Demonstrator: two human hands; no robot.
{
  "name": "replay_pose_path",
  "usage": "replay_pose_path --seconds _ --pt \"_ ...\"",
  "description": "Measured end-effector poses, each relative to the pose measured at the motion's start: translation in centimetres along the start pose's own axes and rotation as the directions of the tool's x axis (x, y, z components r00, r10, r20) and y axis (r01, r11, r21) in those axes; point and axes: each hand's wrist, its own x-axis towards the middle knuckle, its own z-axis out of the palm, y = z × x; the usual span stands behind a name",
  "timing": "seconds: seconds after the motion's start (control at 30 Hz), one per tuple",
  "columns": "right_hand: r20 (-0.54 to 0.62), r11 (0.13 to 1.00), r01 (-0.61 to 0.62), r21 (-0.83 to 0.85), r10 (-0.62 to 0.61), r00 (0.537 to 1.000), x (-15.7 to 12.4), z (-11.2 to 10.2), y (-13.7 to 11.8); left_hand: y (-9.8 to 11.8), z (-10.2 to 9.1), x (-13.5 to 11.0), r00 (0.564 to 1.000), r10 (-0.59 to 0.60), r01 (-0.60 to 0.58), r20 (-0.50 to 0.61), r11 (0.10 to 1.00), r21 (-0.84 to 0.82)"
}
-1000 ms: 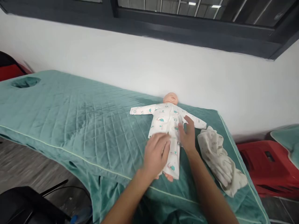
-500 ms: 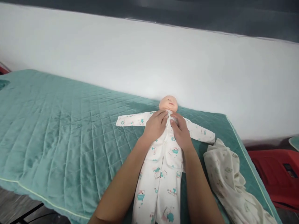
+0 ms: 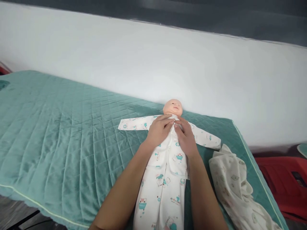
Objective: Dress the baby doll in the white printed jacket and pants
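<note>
A baby doll [image 3: 173, 107] lies on its back, its head near the wall. It wears a white baby jacket [image 3: 177, 159] printed with small teal and pink pictures, and matching trousers [image 3: 150, 195]. Both sleeves spread out to the sides. On the chest, just below the collar, my left hand [image 3: 158, 130] grips the jacket's left front edge with fingertips bent inward. Opposite it, my right hand [image 3: 185, 135] pinches the other front edge between thumb and fingers. The fingertips of both hands nearly meet at the middle. Whatever fastener lies under them is hidden.
A green quilted cover [image 3: 79, 137] lies over the bed, which stands against a white wall [image 3: 148, 60]. Crumpled white patterned cloth [image 3: 233, 182] lies right of the doll. Beyond the right edge is a red plastic object [image 3: 283, 182].
My fingertips have come slightly closer together at the jacket's upper front. The doll and the cloth stay in place; the view has shifted a little.
</note>
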Motion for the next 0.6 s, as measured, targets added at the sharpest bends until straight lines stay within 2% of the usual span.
replay_pose_path --seconds 0.13,0.27,0.43,0.5,0.6 --pt "-0.131 0.984 -0.101 0.147 0.121 0.984 -0.2 0.4 0.1 0.2 -0.2 0.1 0.998 -0.033 0.034 0.045 0.999 -0.032" --pt "-0.154 0.965 -0.121 0.231 0.159 0.975 -0.3 0.6 0.4 0.4 -0.2 0.1 0.998 -0.035 0.035 0.045 0.999 -0.018" --pt "-0.142 0.973 -0.018 0.229 0.052 0.989 -0.3 0.4 0.4 0.7 -0.7 0.3 0.996 -0.068 0.075 0.058 0.987 -0.139" --pt "-0.125 0.979 0.04 0.199 -0.015 0.992 -0.3 0.2 0.3 0.6 -1.3 0.3 0.99 -0.025 0.05 0.138 0.981 -0.187" --pt "-0.097 0.984 0.098 0.147 -0.084 0.992 -0.3 -0.1 0.2 0.2 -2.4 0.2 0.95 0.092 -0.015 0.297 0.968 -0.251"
